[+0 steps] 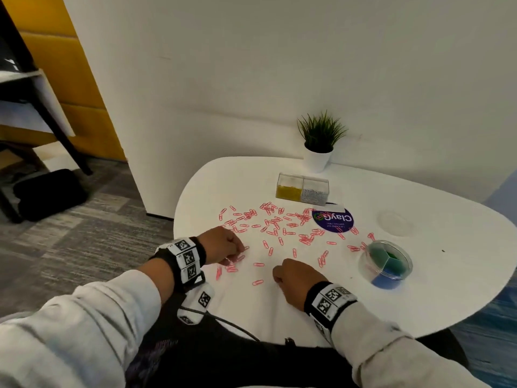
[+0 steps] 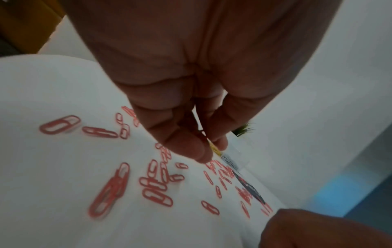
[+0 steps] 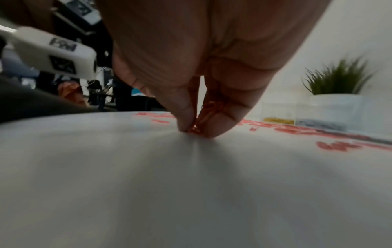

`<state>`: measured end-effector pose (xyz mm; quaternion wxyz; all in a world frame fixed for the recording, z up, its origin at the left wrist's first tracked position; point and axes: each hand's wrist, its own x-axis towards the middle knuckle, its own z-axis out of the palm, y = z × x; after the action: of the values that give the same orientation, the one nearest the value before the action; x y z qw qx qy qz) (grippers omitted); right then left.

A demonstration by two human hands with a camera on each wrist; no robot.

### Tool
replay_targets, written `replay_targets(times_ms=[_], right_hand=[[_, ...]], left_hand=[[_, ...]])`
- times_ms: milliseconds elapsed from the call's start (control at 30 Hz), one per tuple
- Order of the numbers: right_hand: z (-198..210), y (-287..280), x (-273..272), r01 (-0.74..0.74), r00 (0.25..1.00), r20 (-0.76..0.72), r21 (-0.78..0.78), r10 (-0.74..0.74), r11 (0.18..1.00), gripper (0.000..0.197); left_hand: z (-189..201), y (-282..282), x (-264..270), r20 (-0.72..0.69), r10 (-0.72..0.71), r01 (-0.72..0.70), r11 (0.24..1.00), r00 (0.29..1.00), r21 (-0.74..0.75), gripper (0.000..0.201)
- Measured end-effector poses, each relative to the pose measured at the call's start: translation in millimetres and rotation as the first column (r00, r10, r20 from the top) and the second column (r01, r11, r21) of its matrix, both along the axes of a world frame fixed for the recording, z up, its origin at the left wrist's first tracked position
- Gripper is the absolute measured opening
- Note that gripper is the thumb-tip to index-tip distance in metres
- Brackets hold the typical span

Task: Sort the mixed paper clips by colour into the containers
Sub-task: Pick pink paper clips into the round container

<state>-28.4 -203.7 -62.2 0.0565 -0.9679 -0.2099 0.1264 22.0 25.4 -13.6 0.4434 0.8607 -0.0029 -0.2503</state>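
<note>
On the white table [image 1: 419,289], near its front edge, both hands work among the pink paper clips [image 1: 275,225], which lie scattered across the middle between the person and the containers. The right hand [image 1: 296,278] is bent down with thumb and fingertips [image 3: 218,127] pinching a small bunch of pink clips against the surface, seemingly to gather several before one trip. The left hand [image 1: 223,246] has its fingers curled over clips at the left of the scatter; something thin appears to lie between thumb and fingers, but blur prevents confirming a grip. The rectangular clear box [image 1: 303,189] at the back holds yellow and silver clips in separate halves; the round clear tub [image 1: 387,264] at the right holds green and blue. Only pink remains loose, so the sort is judged well advanced. Head view alone shows the containers' layout and the purple sticker [image 1: 333,219]. Right wrist view alone shows the pinch itself, hidden from above by the knuckles. Left wrist view alone shows clips overlapping in small heaps.
</note>
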Motion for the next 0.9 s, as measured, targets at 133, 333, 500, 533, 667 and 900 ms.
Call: replay_targets(times_ms=[133,333,500,533,667,900], right_hand=[[-4,-2,-3,0.028,0.998,0.064,-0.017,-0.027,0.999,0.024],[3,-19,5,0.294,0.955,-0.089,0.119,-0.284,0.948,0.021],[3,-43,13,0.656,0.751,-0.423,0.569,-0.508,0.496,0.013],[5,-48,12,0.735,0.656,-0.592,0.642,-0.468,0.218,0.015],[12,-63,6,0.787,0.455,-0.864,0.503,-0.214,-0.356,0.025],[16,-44,-9,0.216,0.957,-0.239,0.206,-0.165,0.954,0.013]], left_hand=[[0,-18,-12,-0.088,-0.226,0.240,0.942,0.970,0.234,0.012],[-14,-52,-29,0.093,-0.683,0.369,0.499,0.725,0.784,0.038],[-31,-58,-29,0.027,-0.737,0.411,0.407,0.675,0.816,0.024],[-32,-58,-30,0.018,-0.727,0.415,0.412,0.686,0.812,0.024],[-29,-55,-31,0.007,-0.630,0.400,0.502,0.777,0.766,0.039],[-10,-27,0,0.129,-0.102,0.068,0.968,0.986,0.241,0.041]])
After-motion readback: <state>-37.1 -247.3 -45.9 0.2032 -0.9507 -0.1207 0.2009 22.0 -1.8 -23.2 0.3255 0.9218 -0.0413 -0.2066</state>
